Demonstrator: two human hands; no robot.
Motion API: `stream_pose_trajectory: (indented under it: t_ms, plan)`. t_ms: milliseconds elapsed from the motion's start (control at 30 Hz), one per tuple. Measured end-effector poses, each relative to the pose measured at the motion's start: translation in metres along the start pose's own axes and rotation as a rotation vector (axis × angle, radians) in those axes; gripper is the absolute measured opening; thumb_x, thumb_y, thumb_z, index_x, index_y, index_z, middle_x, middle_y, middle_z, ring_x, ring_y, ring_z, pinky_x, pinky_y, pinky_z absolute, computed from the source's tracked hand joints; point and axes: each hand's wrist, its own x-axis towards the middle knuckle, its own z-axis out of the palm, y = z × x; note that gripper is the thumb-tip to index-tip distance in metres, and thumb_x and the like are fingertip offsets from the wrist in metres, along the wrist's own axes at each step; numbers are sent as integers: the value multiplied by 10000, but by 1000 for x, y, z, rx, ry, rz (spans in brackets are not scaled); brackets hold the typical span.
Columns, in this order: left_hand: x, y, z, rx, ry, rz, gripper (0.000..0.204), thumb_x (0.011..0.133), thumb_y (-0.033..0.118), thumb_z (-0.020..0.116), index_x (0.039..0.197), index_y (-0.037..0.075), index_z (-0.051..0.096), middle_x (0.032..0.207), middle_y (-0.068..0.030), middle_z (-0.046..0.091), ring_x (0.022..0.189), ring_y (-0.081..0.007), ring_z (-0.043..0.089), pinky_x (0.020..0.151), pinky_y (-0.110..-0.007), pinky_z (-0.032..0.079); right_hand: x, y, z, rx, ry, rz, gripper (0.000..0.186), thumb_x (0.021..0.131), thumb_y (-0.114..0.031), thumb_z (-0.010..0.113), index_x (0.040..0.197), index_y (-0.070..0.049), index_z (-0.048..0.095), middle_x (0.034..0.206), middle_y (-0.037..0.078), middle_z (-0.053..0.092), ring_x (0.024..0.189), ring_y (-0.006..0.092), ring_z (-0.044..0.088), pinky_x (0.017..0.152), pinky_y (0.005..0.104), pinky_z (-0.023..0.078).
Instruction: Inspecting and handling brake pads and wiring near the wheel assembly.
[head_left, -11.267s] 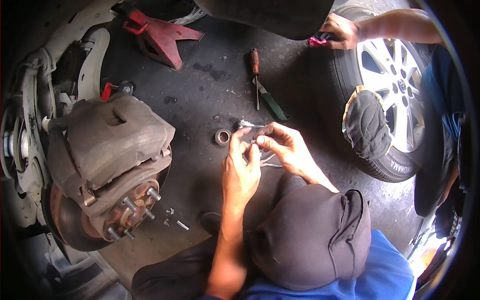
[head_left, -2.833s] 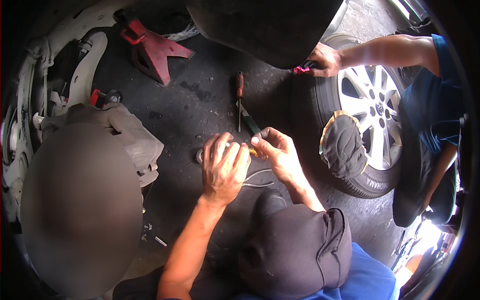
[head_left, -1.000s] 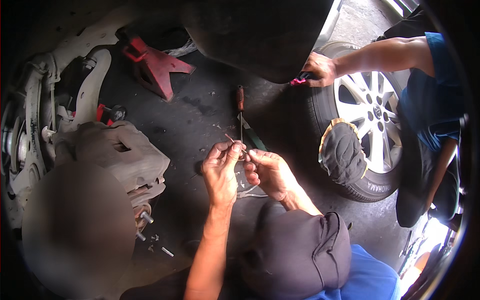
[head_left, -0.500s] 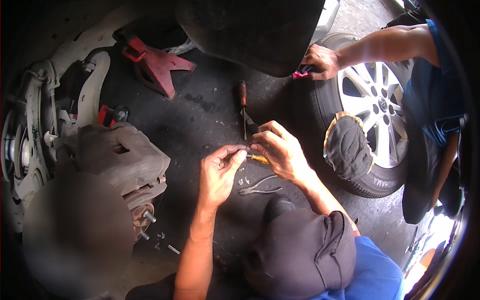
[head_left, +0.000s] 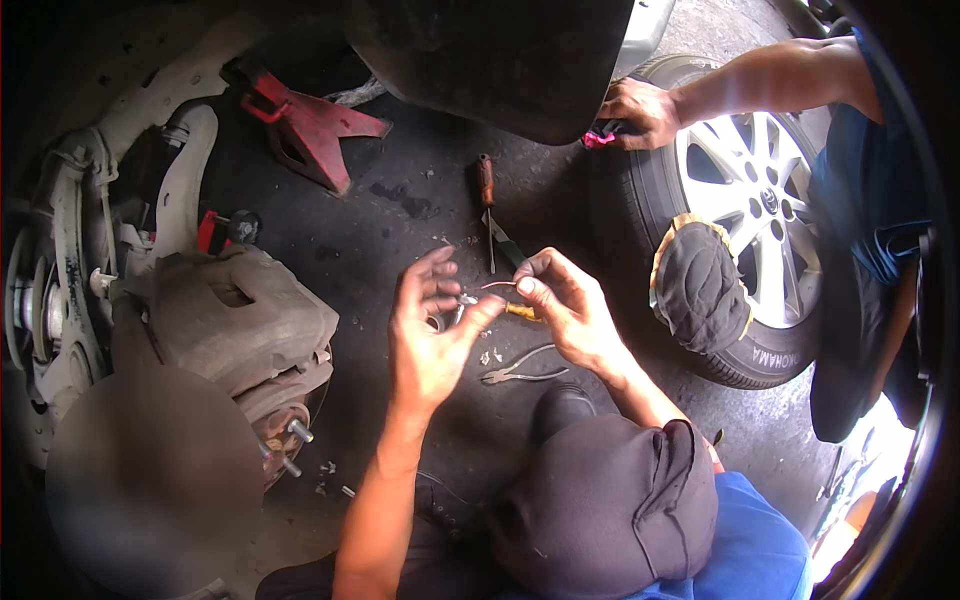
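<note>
My left hand [head_left: 425,335] is open, fingers apart and slightly curled, its thumb close to the other hand. My right hand [head_left: 560,305] pinches a thin, curved, reddish wire-like piece [head_left: 500,284] between thumb and forefinger. Below that pinch a yellow-handled tool [head_left: 521,312] lies on the floor. A small round ring [head_left: 434,323] is partly hidden by my left hand. Metal pliers [head_left: 520,377] rest nearer me. Beyond my hands lie an orange-handled screwdriver [head_left: 486,178] and a tool with a dark green handle [head_left: 506,243].
A brake caliper [head_left: 240,320] and suspension arms fill the left, partly blurred. Red jack stand [head_left: 320,135] behind. Wheel [head_left: 655,190] on the right with a dark cloth pad [head_left: 700,285]; a co-worker's hand [head_left: 645,115] above it. Dark cloth-covered rounded form [head_left: 600,500] at bottom.
Since half a second ago my left hand has come away from the pinch, its fingers spreading and rising. My right hand has shifted slightly lower, and the thin piece now shows in it.
</note>
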Motion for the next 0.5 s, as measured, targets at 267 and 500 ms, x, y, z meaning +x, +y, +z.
stream_pose_trajectory:
  t_ms: [267,500]
  plan:
    - [-6,0,-4,-752,-309,-715,419,1082,404,602,1090,-6,687,894,-77,705,748,-140,659,685,-271,553,9,-3,-1,-652,66,-600,182,904,-3,741,1065,-24,658,1011,114,637,854,268,668,717,358,556]
    - [-8,-4,16,-587,-197,-669,236,1057,278,668,1054,45,706,907,-41,700,748,-118,646,651,-265,542,4,-4,-4,-974,79,-812,263,810,9,769,1051,-22,668,1036,114,643,899,291,665,705,390,558]
